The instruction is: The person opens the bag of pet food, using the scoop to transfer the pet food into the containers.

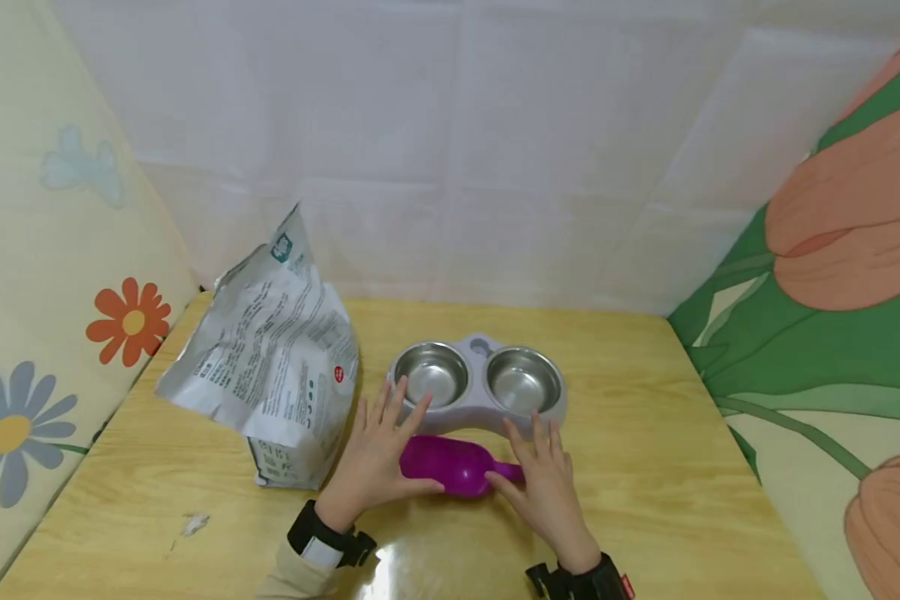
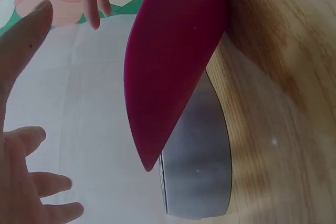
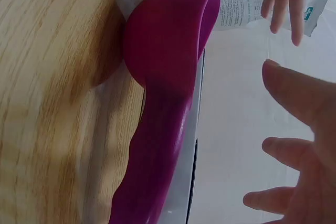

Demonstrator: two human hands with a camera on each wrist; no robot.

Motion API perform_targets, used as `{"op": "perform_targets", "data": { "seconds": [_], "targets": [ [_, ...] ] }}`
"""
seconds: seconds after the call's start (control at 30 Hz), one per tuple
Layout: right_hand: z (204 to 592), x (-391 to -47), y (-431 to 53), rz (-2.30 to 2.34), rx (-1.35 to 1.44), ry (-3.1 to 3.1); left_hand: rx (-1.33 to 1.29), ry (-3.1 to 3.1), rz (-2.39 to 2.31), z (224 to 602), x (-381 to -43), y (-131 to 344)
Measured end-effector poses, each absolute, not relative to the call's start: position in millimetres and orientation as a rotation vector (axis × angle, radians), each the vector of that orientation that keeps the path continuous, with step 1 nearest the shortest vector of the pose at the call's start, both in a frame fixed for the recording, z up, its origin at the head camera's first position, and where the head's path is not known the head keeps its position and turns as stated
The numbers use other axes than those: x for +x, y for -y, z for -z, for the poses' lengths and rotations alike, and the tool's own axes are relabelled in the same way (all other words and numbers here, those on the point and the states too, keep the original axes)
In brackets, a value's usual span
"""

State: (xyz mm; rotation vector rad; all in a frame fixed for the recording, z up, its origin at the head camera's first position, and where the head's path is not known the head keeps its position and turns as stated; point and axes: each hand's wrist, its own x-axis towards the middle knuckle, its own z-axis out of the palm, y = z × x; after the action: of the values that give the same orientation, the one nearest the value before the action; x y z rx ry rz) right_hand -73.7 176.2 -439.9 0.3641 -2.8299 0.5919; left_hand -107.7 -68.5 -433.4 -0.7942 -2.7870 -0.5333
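A purple scoop point(image 1: 450, 463) lies on the wooden table, its handle pointing right. Over its left end my left hand point(image 1: 378, 454) hovers with fingers spread. My right hand point(image 1: 543, 487) is spread the same way above the handle. Both wrist views show gaps between the fingers and the scoop point(image 2: 170, 56), and neither hand holds anything. Just behind the scoop stands a grey double pet bowl stand point(image 1: 450, 415) with two steel bowls point(image 1: 523, 383). The fingertips of both hands overlap its front edge in the head view.
A tall silver food bag point(image 1: 285, 358) with printed text stands at the left, close to my left hand. White cloth point(image 1: 450, 150) hangs behind the table point(image 1: 645, 467). Flower-patterned panels flank both sides. A small whitish patch point(image 1: 195, 523) marks the table's front left.
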Motion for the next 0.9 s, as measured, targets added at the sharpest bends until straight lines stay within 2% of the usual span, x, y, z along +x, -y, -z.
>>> {"op": "perform_targets", "data": {
  "seconds": [0.33, 0.53, 0.9],
  "targets": [
    [441.3, -76.4, -178.5, -0.636, 0.396, 2.824, -0.99, 2.648, 0.68, 419.0, -110.4, 78.2],
    [443.3, -75.9, -177.6, -0.65, 0.416, 2.805, -1.016, 2.428, 0.671, 406.0, -105.5, 86.1],
    [442.5, -70.8, -181.4, -0.686, 0.406, 2.8, -0.883, 1.976, 0.675, 341.9, -95.3, 116.0]
  ]
}}
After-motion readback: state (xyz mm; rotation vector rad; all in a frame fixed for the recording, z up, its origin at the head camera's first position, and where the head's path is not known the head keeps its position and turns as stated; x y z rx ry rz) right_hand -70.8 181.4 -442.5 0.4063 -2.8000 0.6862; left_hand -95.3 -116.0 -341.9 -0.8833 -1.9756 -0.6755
